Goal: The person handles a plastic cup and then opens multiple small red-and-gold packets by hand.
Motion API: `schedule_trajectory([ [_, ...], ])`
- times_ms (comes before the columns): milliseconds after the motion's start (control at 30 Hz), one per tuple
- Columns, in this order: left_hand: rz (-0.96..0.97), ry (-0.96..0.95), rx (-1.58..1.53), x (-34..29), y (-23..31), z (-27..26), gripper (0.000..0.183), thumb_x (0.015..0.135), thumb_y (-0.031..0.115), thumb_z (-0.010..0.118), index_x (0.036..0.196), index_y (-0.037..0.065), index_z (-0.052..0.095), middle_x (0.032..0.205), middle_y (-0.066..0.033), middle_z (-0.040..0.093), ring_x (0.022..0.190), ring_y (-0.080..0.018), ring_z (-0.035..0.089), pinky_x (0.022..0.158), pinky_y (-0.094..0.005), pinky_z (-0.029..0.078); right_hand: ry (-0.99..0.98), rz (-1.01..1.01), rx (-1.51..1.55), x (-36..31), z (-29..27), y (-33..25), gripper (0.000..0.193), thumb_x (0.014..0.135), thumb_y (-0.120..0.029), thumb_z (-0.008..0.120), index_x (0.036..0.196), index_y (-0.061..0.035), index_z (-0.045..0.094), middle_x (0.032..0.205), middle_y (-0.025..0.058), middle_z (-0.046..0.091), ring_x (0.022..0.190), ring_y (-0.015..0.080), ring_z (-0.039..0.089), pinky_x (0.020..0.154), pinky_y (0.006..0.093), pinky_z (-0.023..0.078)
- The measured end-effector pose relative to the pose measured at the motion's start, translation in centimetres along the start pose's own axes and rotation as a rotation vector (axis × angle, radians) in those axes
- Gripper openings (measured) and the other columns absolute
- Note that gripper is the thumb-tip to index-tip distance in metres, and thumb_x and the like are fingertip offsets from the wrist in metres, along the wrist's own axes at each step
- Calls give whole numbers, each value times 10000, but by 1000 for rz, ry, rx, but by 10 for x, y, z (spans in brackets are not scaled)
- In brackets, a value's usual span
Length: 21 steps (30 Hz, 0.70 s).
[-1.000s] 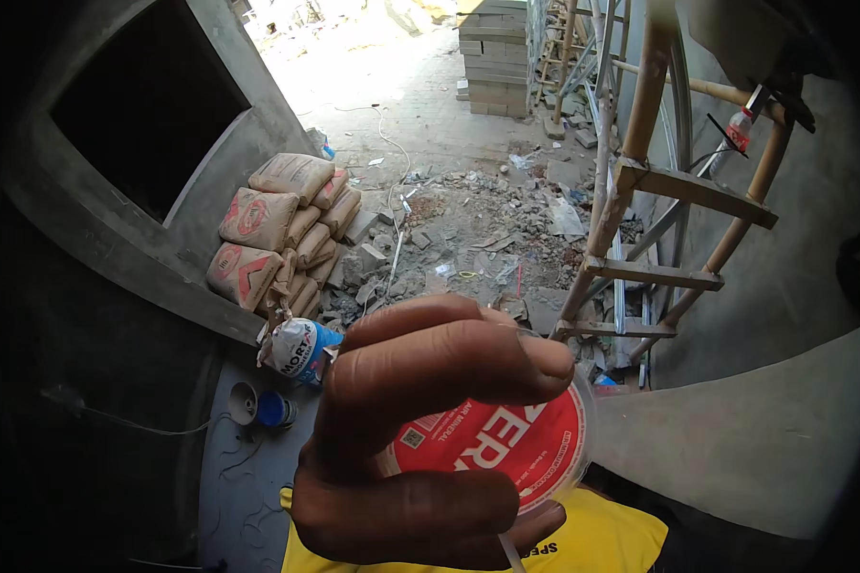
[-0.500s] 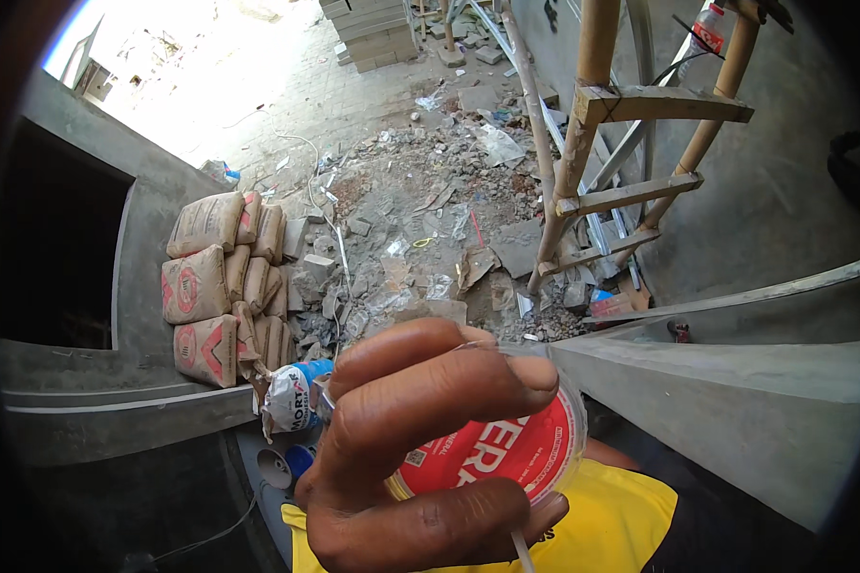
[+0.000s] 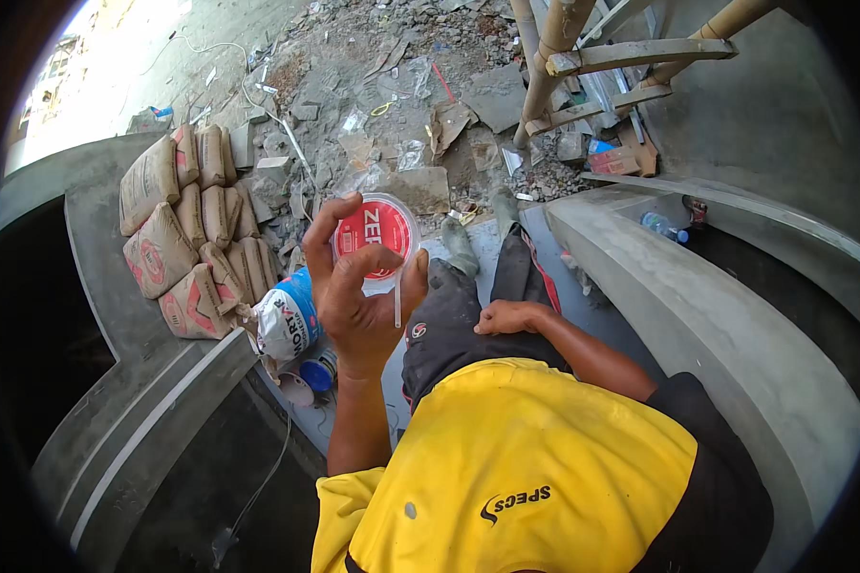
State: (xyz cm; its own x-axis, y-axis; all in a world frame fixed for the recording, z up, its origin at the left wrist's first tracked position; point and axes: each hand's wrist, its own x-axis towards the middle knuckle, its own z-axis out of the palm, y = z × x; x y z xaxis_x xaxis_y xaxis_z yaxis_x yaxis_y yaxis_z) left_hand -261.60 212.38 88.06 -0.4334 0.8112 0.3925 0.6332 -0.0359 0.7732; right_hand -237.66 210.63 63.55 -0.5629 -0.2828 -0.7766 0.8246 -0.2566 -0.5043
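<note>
In the head view, the left hand (image 3: 354, 310) is gripping a clear plastic cup with a round red lid (image 3: 392, 237), holding it up above the lap with the printed lid facing the camera. The left forearm is rising almost straight out of a yellow sleeve, with the wrist in line with it. One finger is curling along the lid's left edge, another is bending across its lower part, and the thumb is pressing near the lower right rim. A thin white straw (image 3: 398, 306) is pointing down just below the cup, in front of the hand.

The right hand (image 3: 506, 317) is resting on dark trousers (image 3: 441, 329), over the thigh. Its forearm is slanting in from a black sleeve on the right, with the knuckles facing up. The fingers are appearing loosely curled, but I cannot tell how far they are closed or whether anything is under them.

Left of the cup, brown paper sacks with red print (image 3: 167, 250) are lying stacked, and a white and blue bag (image 3: 290, 318) is standing beside them. Beyond the cup, grey broken rubble (image 3: 330, 115) is covering the ground.
</note>
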Motion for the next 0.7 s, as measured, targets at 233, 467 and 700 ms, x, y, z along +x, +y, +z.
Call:
schedule_trajectory([
  [233,-258,3,180,-53,-97,54,208,752,30,817,818,65,623,1282,-155,551,1201,-307,572,976,-408,471,667,229,-500,17,-98,51,366,882,-335,639,1119,-56,646,1256,190,617,1199,387,574,961,554,456],
  [467,-358,-83,111,-121,-240,115,219,753,55,816,814,58,606,1249,-154,544,1149,-322,570,955,-401,471,790,327,-628,94,-155,80,499,866,-350,665,1285,-92,578,1378,146,480,1337,345,424,1052,588,360],
  [700,-411,-171,147,-181,-412,185,230,728,91,812,813,61,601,1224,-165,553,1100,-349,573,917,-406,498,790,532,-699,217,-213,88,608,845,-401,648,1329,-45,552,1351,170,554,1270,362,509,1045,604,368],
])
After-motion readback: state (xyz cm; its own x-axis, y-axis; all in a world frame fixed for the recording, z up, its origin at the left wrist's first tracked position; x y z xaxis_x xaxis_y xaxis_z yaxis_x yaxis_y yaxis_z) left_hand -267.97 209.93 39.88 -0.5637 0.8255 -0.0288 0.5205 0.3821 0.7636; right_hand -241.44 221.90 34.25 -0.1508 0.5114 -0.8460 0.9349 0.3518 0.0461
